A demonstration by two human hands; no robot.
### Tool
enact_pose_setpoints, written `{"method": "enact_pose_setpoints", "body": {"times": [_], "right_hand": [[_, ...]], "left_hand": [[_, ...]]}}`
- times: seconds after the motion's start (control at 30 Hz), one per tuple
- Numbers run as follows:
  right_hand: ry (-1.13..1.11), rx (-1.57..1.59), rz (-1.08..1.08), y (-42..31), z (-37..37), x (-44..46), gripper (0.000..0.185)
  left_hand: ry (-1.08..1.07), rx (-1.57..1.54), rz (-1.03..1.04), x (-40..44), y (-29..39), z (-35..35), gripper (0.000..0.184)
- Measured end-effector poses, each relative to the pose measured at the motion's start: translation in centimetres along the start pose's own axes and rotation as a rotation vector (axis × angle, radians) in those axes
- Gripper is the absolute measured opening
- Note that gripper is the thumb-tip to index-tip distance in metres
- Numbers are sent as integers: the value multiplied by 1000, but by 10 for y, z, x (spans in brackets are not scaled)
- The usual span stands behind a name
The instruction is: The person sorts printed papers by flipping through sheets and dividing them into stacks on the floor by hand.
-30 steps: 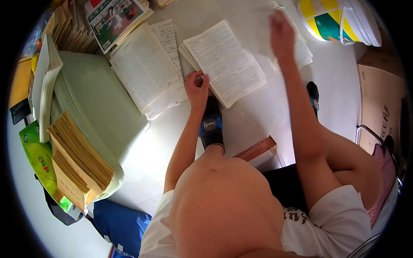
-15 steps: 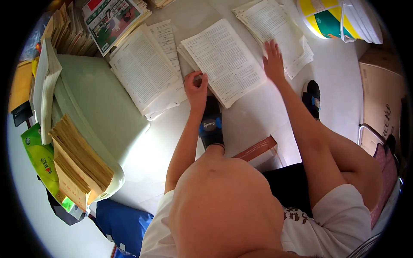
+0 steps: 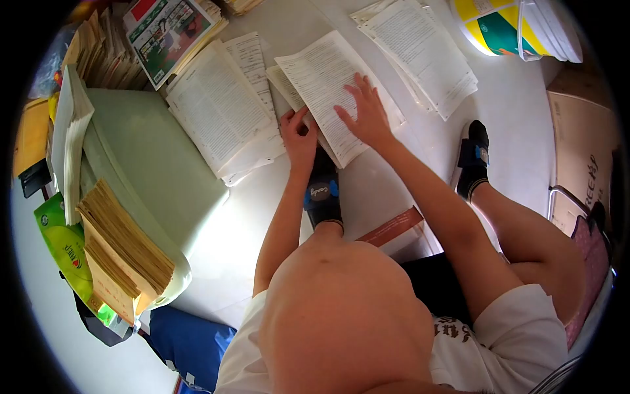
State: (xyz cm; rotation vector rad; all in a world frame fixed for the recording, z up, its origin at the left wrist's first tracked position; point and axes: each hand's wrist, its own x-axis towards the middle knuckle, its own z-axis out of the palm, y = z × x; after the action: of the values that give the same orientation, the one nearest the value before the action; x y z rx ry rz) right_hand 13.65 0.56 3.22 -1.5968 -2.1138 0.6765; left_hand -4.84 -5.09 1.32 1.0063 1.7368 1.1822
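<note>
A middle stack of printed pages (image 3: 321,79) lies on the floor, its top sheet a little askew over the sheets below. My left hand (image 3: 300,139) is at the stack's lower left edge, thumb and fingers closed in a pinch on the pages there. Over the top sheet my right hand (image 3: 369,117) is spread with fingers apart, resting on or just above the print. To the right lies another pile of printed sheets (image 3: 423,56), its edges uneven. On the left, a further printed stack (image 3: 220,108) overlaps some loose sheets.
A yellow, green and white bucket (image 3: 508,26) stands at the upper right, above a cardboard box (image 3: 584,151). A pale green container (image 3: 141,141) is at left, with old yellowed books (image 3: 125,243) beside it. My shoes (image 3: 321,184) flank the floor area near the papers.
My right hand has moved left from the right pile onto the middle stack. The middle stack's top sheet has shifted slightly. My left hand stays at the same edge.
</note>
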Motion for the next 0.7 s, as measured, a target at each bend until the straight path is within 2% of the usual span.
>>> {"method": "enact_pose_setpoints", "body": {"times": [0.23,0.37,0.43,0.5,0.53,0.6,0.63,0.7], "right_hand": [[-115,86,-42,-44,17,-18,72],[-116,63,-9,-46,24,-10,60],[-86,8,-23,-55,14,-4,54],[-150,197,273,-64,-7,5,41],[-150,196,270,-67,-16,12,41],[-268,138,491,-63,-28,29,33],[-269,137,490,-53,-27,34,33],[-64,376,459,-25,-28,44,32]], "left_hand": [[19,78,65,0,-5,1,40],[22,134,148,1,-6,3,44],[-8,125,106,0,4,0,45],[-36,117,65,0,10,-2,45],[-31,148,62,0,11,-2,44],[-21,178,58,-1,11,-3,44],[-13,154,70,0,10,-2,42],[-5,127,82,0,9,-2,41]]}}
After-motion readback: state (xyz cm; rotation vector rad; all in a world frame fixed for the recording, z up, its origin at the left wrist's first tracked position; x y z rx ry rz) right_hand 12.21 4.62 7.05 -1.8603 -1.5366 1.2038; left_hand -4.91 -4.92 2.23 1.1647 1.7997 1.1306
